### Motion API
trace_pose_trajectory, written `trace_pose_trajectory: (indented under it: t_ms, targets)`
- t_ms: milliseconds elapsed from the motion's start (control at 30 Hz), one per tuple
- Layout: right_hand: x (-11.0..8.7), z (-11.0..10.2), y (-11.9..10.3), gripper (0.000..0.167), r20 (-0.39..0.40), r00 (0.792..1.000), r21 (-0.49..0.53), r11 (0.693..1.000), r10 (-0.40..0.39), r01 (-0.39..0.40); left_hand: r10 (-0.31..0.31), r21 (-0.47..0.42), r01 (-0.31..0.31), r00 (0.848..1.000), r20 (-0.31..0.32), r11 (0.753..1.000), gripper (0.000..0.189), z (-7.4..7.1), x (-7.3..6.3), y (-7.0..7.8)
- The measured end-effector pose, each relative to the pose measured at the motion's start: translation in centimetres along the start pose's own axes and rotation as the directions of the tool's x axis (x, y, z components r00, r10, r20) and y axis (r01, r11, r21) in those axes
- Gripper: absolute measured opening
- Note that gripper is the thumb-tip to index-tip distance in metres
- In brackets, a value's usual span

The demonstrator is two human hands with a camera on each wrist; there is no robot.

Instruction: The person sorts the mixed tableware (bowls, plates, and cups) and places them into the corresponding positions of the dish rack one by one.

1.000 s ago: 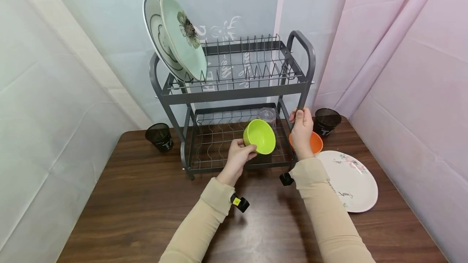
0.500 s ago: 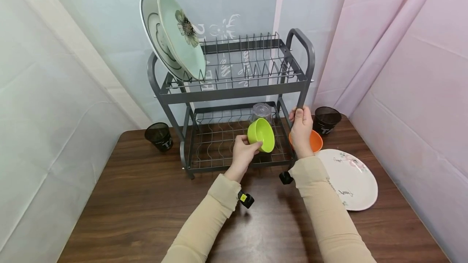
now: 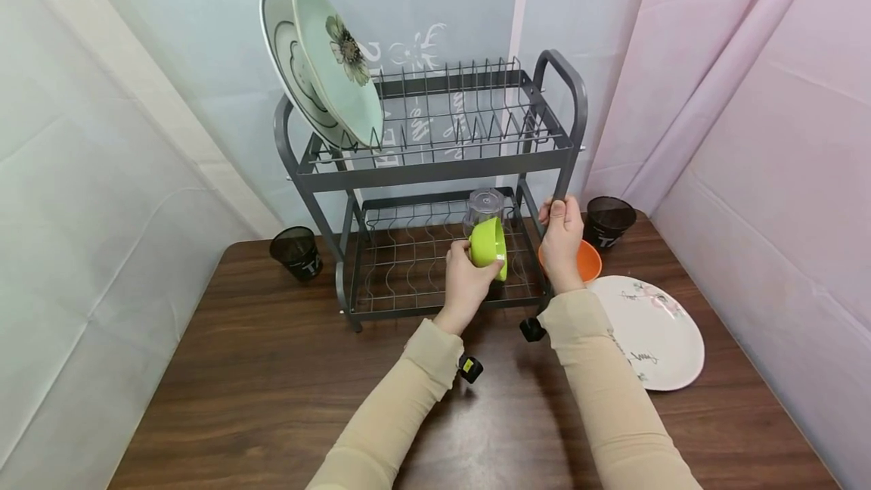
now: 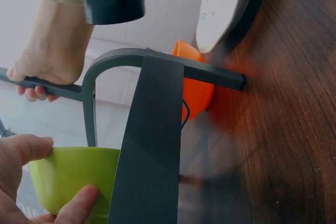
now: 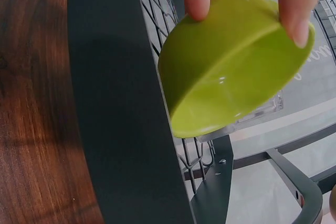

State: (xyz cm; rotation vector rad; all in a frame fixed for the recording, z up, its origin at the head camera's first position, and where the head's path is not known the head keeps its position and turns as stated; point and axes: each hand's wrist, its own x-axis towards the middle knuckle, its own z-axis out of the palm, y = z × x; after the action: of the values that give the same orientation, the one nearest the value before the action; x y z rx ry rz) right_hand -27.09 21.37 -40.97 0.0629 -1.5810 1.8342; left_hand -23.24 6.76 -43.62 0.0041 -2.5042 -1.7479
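Observation:
A small lime-green bowl (image 3: pixel 486 245) is pinched between the thumb and fingers of my left hand (image 3: pixel 469 278). It is tilted on its side, its mouth facing right, above the lower tier of a dark grey two-tier dish rack (image 3: pixel 435 172). In the right wrist view the green bowl (image 5: pixel 231 66) hangs just behind the rack's front rail. My right hand (image 3: pixel 563 244) grips the rack's right upright post. A clear glass (image 3: pixel 485 204) stands upside down on the lower tier, behind the green bowl.
Two plates (image 3: pixel 340 70) lean in the upper tier's left end. Right of the rack are an orange bowl (image 3: pixel 588 262), a dark cup (image 3: pixel 608 221) and a white plate (image 3: pixel 653 335). Another dark cup (image 3: pixel 296 253) stands left of it. Fabric walls (image 3: pixel 776 172) bound the wooden table (image 3: pixel 258 399).
My left hand has moved slightly right and turned the green bowl, so its mouth now faces right instead of toward the camera. The right hand keeps its grip on the post.

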Motion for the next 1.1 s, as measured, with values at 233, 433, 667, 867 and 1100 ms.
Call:
trace_pose_trajectory:
  t_ms: [233, 433, 667, 867, 1100]
  targets:
    - [-0.5, 0.3, -1.6, 0.016, 0.020, 1.000, 0.006, 1.000, 0.005, -0.005, 0.044, 0.124, -0.044, 0.999, 0.005, 0.991, 0.062, 1.0, -0.1, 0.5]
    - [-0.5, 0.2, -1.8, 0.016, 0.028, 1.000, -0.011, 1.000, 0.012, -0.012, 0.057, 0.174, -0.062, 0.998, 0.032, 0.983, 0.062, 1.5, -0.2, 0.8]
    - [0.1, -0.2, 0.0, 0.015, 0.019, 1.000, 0.001, 1.000, 0.012, -0.012, 0.069, 0.200, -0.076, 0.997, 0.042, 0.977, 0.063, 2.0, -0.4, 0.5]
    - [0.1, -0.1, 0.2, 0.015, 0.017, 1.000, 0.008, 1.000, -0.006, 0.006, 0.073, 0.217, -0.077, 0.997, 0.026, 0.973, 0.065, 2.5, -0.6, 0.5]
    - [0.1, -0.2, 0.3, 0.014, 0.014, 1.000, 0.020, 1.000, -0.004, 0.004, 0.056, 0.302, -0.052, 0.998, -0.005, 0.952, 0.071, 2.9, -0.9, 0.6]
